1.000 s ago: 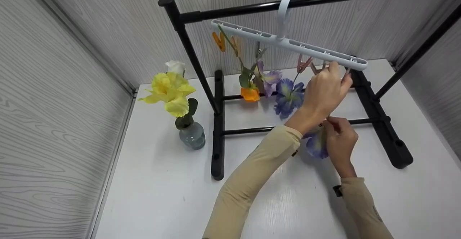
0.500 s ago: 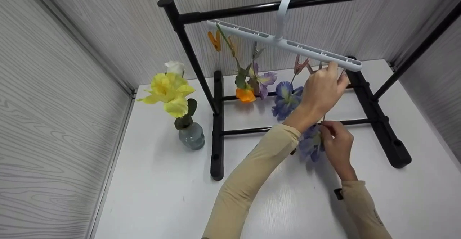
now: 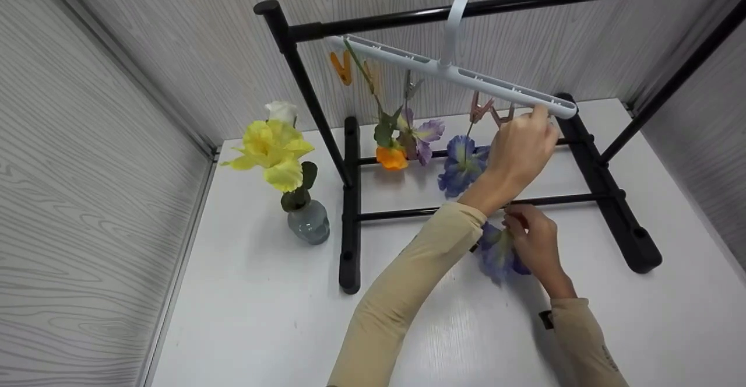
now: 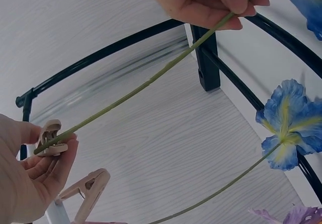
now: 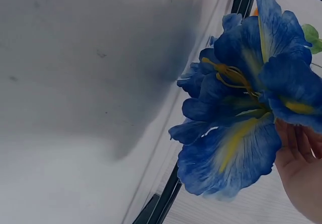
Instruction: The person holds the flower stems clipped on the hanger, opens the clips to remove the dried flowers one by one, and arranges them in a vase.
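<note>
At the right end of a pale hanger (image 3: 489,87), my left hand (image 3: 520,148) pinches a beige clothespin (image 4: 49,133). The end of a long green stem (image 4: 146,85) lies across that clothespin, between its jaws in the left wrist view. Lower down, my right hand (image 3: 536,238) pinches the same stem just by the flower head. This blue artificial iris (image 5: 226,158) hangs head down, its petals spread with yellow streaks. A second blue iris (image 3: 462,165) hangs from a pink clothespin (image 3: 478,107) to the left of my left hand.
A black rack (image 3: 384,23) carries the hanger. Further left hang an orange flower (image 3: 391,158), a purple flower (image 3: 428,133) and an orange clothespin (image 3: 341,68). A glass vase (image 3: 309,222) with yellow and white flowers stands left of the rack on the white table (image 3: 256,317).
My right hand has moved left and down with the iris, whose head has turned. The hanger's right end and my left hand have shifted slightly left.
</note>
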Demonstrator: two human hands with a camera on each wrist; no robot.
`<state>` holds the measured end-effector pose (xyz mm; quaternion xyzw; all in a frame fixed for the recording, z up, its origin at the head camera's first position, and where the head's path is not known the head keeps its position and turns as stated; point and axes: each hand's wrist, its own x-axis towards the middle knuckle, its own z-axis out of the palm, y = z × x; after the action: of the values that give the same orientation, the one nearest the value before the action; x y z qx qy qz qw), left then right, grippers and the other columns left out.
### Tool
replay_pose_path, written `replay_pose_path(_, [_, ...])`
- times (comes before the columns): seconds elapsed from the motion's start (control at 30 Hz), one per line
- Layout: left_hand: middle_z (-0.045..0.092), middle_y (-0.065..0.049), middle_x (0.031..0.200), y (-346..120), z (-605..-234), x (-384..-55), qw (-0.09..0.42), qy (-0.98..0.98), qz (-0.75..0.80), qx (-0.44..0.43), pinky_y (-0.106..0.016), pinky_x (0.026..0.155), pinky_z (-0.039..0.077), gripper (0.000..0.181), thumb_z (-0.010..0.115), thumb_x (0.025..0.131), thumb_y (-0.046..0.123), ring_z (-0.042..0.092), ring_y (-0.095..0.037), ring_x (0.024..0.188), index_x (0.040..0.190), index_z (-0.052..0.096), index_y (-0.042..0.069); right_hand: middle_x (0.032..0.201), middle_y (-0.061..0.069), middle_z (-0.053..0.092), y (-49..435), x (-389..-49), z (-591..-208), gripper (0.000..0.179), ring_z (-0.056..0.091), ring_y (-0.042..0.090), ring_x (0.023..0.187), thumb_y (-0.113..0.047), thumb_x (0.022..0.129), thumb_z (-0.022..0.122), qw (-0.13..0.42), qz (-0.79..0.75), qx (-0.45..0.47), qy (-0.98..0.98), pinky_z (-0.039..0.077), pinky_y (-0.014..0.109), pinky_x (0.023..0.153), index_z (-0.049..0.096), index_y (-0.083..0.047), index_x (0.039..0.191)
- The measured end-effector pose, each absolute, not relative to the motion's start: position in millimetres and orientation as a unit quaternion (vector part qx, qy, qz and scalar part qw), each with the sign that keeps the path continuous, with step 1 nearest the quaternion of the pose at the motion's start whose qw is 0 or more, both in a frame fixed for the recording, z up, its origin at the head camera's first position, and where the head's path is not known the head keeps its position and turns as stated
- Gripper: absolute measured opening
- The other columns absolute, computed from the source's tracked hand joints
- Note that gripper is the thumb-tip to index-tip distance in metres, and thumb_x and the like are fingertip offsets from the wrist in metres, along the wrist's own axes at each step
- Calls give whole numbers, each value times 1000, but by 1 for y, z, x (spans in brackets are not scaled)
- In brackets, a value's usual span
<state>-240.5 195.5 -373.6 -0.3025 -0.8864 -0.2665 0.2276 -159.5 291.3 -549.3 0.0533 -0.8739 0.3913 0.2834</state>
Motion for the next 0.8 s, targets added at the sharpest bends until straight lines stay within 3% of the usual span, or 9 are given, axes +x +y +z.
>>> replay_pose_path(0.2, [62, 1, 70, 197, -376, -243, 234, -886, -266, -300, -22, 54, 45, 12, 57, 105, 14, 50, -8, 57, 105, 68, 7, 88, 12, 71, 289, -159, -551, 15, 64, 20, 76, 17, 88, 70, 261, 392, 56, -880, 42, 11, 68, 70, 6, 98])
replay_pose_path(0.47, [63, 1, 71, 200, -377, -245, 236, -884, -271, -298, -22, 56, 50, 12, 58, 104, 13, 55, -8, 59, 105, 67, 6, 88, 15, 71, 284, -157, -553, 14, 65, 24, 75, 17, 89, 69, 242, 395, 71, -883, 46, 17, 66, 70, 7, 98])
replay_pose_path(0.8, [59, 1, 67, 198, -377, -247, 222, -881, -293, -297, -20, 51, 41, 13, 58, 106, 16, 48, -6, 56, 106, 64, 4, 88, 12, 72, 271, -155, -561, 14, 66, 22, 75, 16, 89, 71, 214, 393, 94, -889, 53, 33, 66, 72, 4, 95])
